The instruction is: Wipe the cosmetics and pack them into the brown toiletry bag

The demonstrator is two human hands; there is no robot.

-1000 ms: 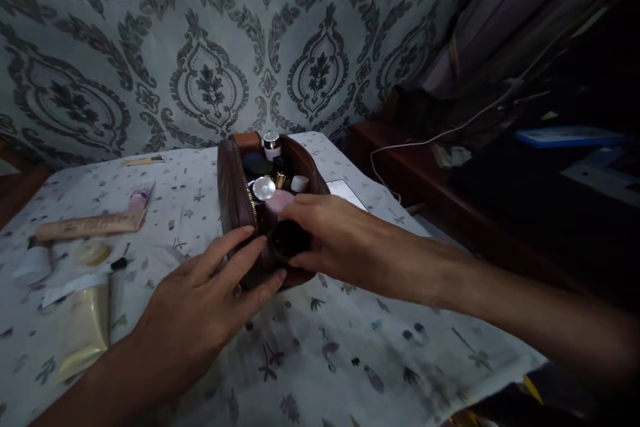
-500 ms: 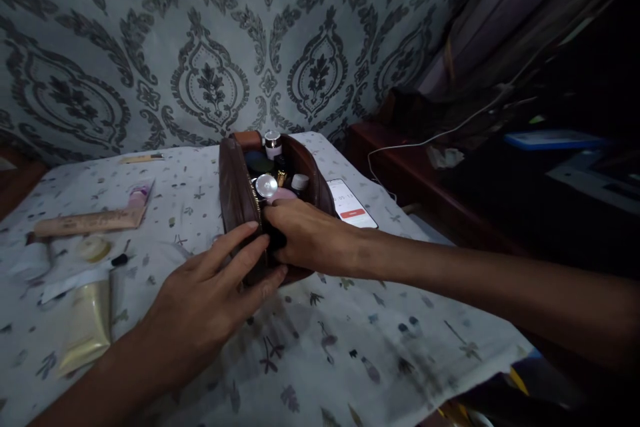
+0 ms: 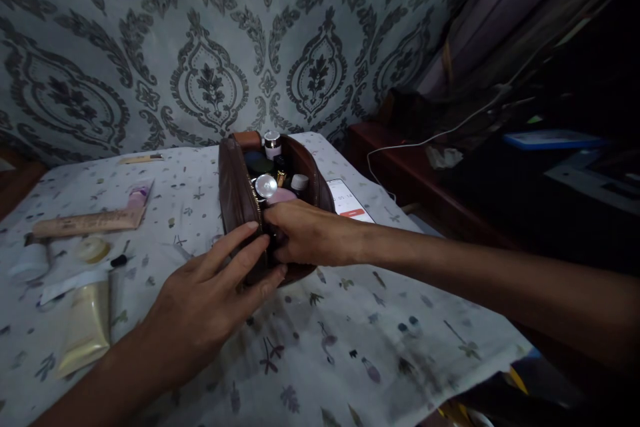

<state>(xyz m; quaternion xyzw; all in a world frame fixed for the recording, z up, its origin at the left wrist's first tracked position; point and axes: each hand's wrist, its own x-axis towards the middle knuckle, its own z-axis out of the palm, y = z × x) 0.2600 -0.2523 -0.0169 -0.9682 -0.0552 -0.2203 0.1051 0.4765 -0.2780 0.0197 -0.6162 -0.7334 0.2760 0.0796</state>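
A brown zippered makeup bag (image 3: 234, 177) stands unzipped on the cloth. My left hand (image 3: 215, 293) grips its near end, fingertips against the outer wall and thumb at the opening. My right hand (image 3: 313, 230) reaches inside over the near rim; its fingertips are hidden in the dark interior, so whatever they touch does not show. Around it in the bag are a round silver lid (image 3: 265, 185), something pink (image 3: 283, 195), a white-capped bottle (image 3: 299, 183), and a jar with a clear shiny lid (image 3: 273, 145) at the back.
On the left lie a beige tube (image 3: 93, 222), a small cream-coloured jar (image 3: 94, 249), a yellowish tube (image 3: 87, 320), a white container (image 3: 30, 261) and a thin stick (image 3: 141, 159). A lit phone (image 3: 350, 199) rests right of the bag. A white cable (image 3: 425, 142) crosses the dark reddish furniture.
My right wrist and forearm have shifted slightly upward, covering a bit more of the phone. The left hand and the bag stay in place.
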